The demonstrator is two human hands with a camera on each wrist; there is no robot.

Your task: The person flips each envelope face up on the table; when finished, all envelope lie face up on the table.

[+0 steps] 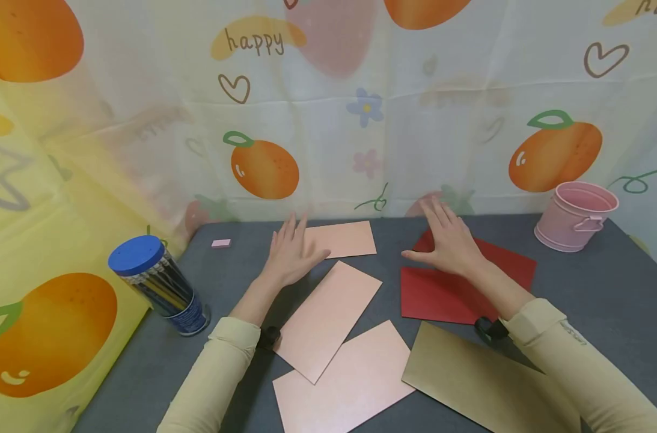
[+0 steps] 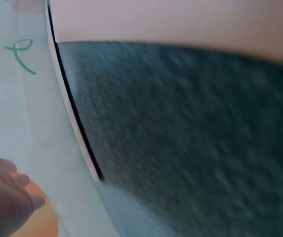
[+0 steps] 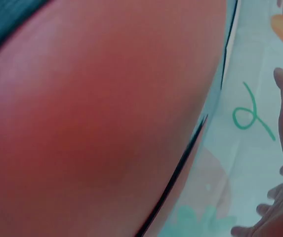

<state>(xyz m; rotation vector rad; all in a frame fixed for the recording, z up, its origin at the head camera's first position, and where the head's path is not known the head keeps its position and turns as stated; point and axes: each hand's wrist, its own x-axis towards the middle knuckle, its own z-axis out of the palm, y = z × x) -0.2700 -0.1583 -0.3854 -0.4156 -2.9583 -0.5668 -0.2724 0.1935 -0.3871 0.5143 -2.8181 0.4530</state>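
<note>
In the head view the left hand [image 1: 289, 255] is spread above the table at the left end of a small pale pink envelope-like rectangle [image 1: 350, 239]. Its fingers are straight and hold nothing. Two more pale pink rectangles [image 1: 330, 319] overlap in front of it. The right hand [image 1: 449, 240], fingers and thumb extended, hovers over two red rectangles [image 1: 442, 297] that partly overlap; it hides some of them. Below its forearm lies a gold-brown rectangle [image 1: 485, 379], partly covered by the sleeve. In the wrist views both hands appear empty at the frame edge.
A clear, blue-lidded canister of pencils [image 1: 160, 282] stands at the left. Near the back lies a small pink eraser-like block [image 1: 220, 243]. A pink metal bucket [image 1: 576, 216] stands at the back right, before a fruit-printed curtain [image 1: 317, 114]. The tabletop [image 1: 231, 288] is dark grey.
</note>
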